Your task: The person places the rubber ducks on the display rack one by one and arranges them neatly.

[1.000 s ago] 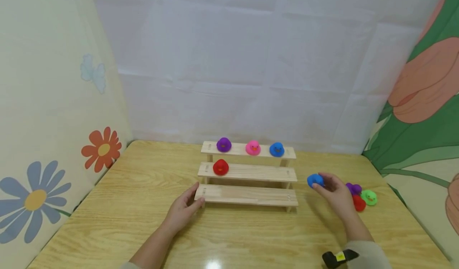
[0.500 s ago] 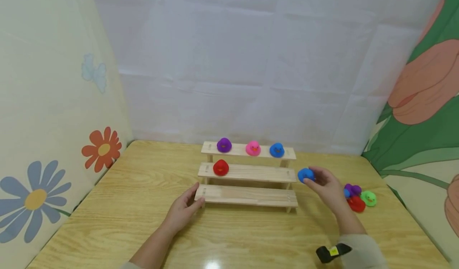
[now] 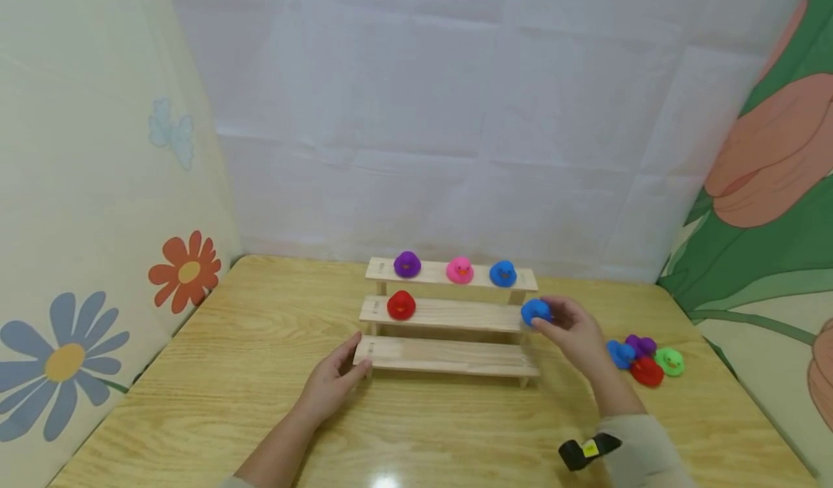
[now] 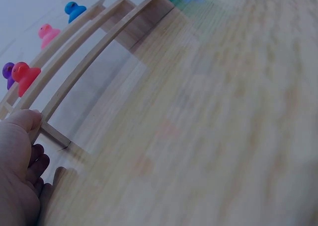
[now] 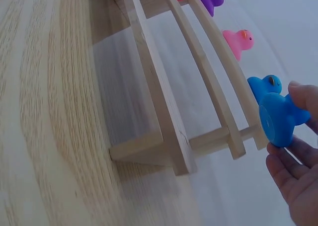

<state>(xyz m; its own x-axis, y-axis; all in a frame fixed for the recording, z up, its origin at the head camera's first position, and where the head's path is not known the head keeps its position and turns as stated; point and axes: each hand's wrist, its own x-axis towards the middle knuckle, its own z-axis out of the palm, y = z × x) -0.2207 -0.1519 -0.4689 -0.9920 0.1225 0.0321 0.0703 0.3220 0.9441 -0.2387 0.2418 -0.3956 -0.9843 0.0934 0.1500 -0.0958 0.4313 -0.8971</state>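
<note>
A three-tier wooden shelf (image 3: 449, 354) stands on the table. My left hand (image 3: 330, 381) grips the left end of its lowest board, the thumb at the front edge in the left wrist view. At the right end of the middle tier, my right hand (image 3: 575, 332) pinches a blue rubber duck (image 5: 278, 119) between thumb and fingers. In the right wrist view this duck is tilted, its flat base showing. On the top tier sit a purple duck (image 3: 407, 264), a pink duck (image 3: 460, 270) and another blue duck (image 3: 503, 273). A red duck (image 3: 400, 305) sits on the middle tier's left.
Right of the shelf, a loose group lies on the table (image 3: 228, 372): a blue duck (image 3: 621, 355), a purple duck (image 3: 641, 345), a red duck (image 3: 647, 372) and a green duck (image 3: 669, 362). A white cloth (image 3: 416, 126) hangs behind, with patterned cloths at both sides.
My right hand has carried the blue duck leftward from beside the shelf to the middle tier's right end, uncovering the blue duck in the group. My left hand has stayed put.
</note>
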